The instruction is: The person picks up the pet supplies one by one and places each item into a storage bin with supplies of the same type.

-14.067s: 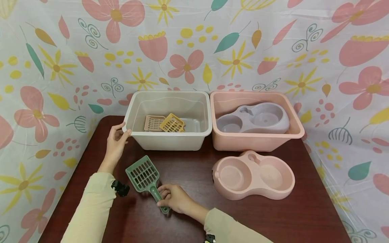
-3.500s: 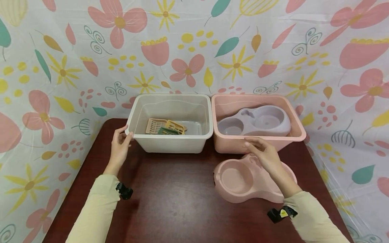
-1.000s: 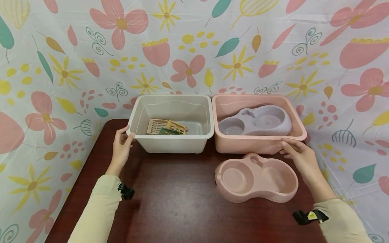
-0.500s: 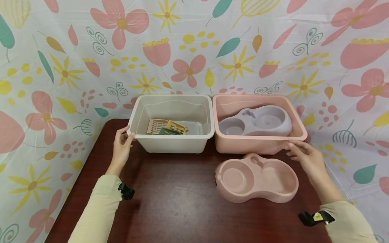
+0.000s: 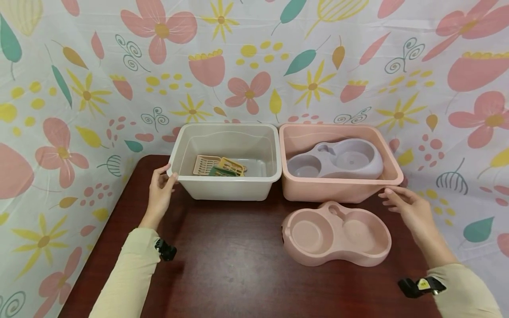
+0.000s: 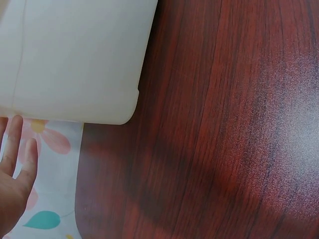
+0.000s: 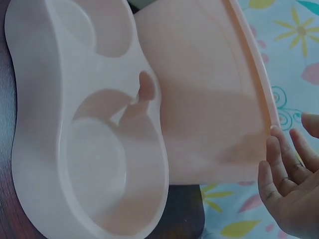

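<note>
In the head view, my left hand (image 5: 160, 194) stays at the front left corner of a grey litter box (image 5: 222, 189); the left wrist view shows its fairly straight fingertips at the box's edge. Inside lie a beige slotted scoop (image 5: 203, 164), a yellow one (image 5: 232, 167) and a green one (image 5: 221, 172). My right hand (image 5: 413, 210), fingers loosely bent and holding nothing, is just below the front right corner of a pink litter box (image 5: 326, 190). A lilac double pet bowl (image 5: 354, 159) sits tilted in that box. On the table before it stands a pink double bowl (image 5: 338, 234).
Both litter boxes stand side by side at the back of the dark red-brown wooden table (image 5: 234, 260), against a flower-patterned cloth (image 5: 254, 57). The pink double bowl stands between my right forearm and the table's middle.
The green scoop, earlier in my right hand, now lies in the grey box. My right hand has moved right along the pink box's front, then slightly down from its corner. My left hand has stayed.
</note>
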Available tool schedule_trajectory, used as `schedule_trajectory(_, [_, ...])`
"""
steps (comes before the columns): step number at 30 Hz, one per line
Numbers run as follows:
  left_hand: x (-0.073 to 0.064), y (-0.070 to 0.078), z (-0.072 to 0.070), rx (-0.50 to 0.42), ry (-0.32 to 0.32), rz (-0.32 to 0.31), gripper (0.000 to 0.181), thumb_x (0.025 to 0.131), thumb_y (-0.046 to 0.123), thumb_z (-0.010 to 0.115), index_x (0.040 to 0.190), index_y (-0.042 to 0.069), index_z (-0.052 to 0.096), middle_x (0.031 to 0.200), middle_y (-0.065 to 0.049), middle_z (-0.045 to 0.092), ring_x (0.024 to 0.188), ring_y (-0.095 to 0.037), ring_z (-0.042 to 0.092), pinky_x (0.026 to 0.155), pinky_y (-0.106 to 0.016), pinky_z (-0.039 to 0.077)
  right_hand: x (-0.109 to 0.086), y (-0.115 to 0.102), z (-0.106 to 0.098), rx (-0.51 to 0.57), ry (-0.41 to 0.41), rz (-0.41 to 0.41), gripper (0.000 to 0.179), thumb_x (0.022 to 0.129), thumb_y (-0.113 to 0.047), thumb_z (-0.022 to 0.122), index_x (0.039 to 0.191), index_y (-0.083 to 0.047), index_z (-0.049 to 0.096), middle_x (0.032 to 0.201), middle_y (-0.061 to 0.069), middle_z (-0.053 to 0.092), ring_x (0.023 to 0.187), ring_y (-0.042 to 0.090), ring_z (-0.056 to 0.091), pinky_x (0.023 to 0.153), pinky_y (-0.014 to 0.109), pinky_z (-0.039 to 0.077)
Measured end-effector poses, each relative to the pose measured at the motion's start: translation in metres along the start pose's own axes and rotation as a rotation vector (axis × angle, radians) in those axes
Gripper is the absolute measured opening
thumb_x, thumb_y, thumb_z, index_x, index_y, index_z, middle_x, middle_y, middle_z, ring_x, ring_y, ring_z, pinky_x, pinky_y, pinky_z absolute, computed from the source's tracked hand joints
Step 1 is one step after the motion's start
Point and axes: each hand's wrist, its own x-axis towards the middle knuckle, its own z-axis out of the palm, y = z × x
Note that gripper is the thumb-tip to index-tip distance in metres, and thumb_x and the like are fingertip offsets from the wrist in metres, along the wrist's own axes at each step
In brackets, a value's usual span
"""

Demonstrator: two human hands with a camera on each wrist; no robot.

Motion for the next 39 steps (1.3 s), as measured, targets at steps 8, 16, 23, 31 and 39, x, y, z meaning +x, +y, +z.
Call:
schedule_trajectory(8, [0.0, 0.0, 0.001, -0.001, -0.001, -0.001, 0.046, 0.103, 0.027, 0.056, 0.144, 0.01, 0.043, 0.11, 0.0, 0.054, 0.091, -0.005, 0.058, 0.077, -0.025, 0.044, 0.003, 0.005, -0.01, 0.065, -0.001, -0.002, 0.013, 0.101, -0.019, 0.06, 0.111, -0.024, 0.065, 0.087, -0.019, 0.072, 0.075, -0.001, 0.067, 0.065, 0.013, 0.05])
schedule_trajectory(16, [0.0, 0.0, 0.0, -0.003, 0.004, -0.005, 0.045, 0.103, 0.026, 0.056, 0.144, 0.011, 0.043, 0.108, 0.002, 0.054, 0.092, -0.008, 0.059, 0.078, -0.025, 0.044, 0.007, 0.008, -0.02, 0.018, 0.02, 0.03, 0.012, 0.101, -0.024, 0.06, 0.112, -0.024, 0.062, 0.087, -0.021, 0.071, 0.074, -0.002, 0.066, 0.066, 0.013, 0.05])
schedule_trajectory(23, [0.0, -0.001, -0.001, 0.013, 0.002, 0.002, 0.046, 0.103, 0.028, 0.055, 0.145, 0.012, 0.042, 0.109, 0.001, 0.054, 0.099, -0.018, 0.06, 0.078, -0.025, 0.044, 0.014, 0.014, -0.027, -0.022, 0.063, 0.057, 0.012, 0.1, -0.026, 0.061, 0.111, -0.024, 0.062, 0.084, -0.023, 0.07, 0.072, -0.004, 0.065, 0.063, 0.012, 0.049])
schedule_trajectory(31, [0.0, 0.0, 0.001, 0.006, 0.007, -0.002, 0.046, 0.103, 0.027, 0.056, 0.144, 0.011, 0.043, 0.109, 0.001, 0.054, 0.091, -0.006, 0.058, 0.078, -0.026, 0.044, 0.02, 0.017, -0.031, 0.141, 0.112, 0.046, 0.011, 0.098, -0.018, 0.064, 0.108, -0.019, 0.067, 0.082, -0.017, 0.072, 0.07, -0.001, 0.066, 0.061, 0.011, 0.048])
schedule_trajectory(39, [-0.001, 0.001, 0.001, 0.004, 0.005, 0.0, 0.046, 0.103, 0.026, 0.055, 0.144, 0.011, 0.043, 0.11, -0.002, 0.054, 0.09, -0.004, 0.058, 0.08, -0.03, 0.044, 0.028, 0.017, -0.034, 0.049, 0.148, 0.078, 0.013, 0.098, -0.023, 0.064, 0.111, -0.021, 0.063, 0.083, -0.022, 0.069, 0.071, -0.004, 0.065, 0.061, 0.011, 0.048])
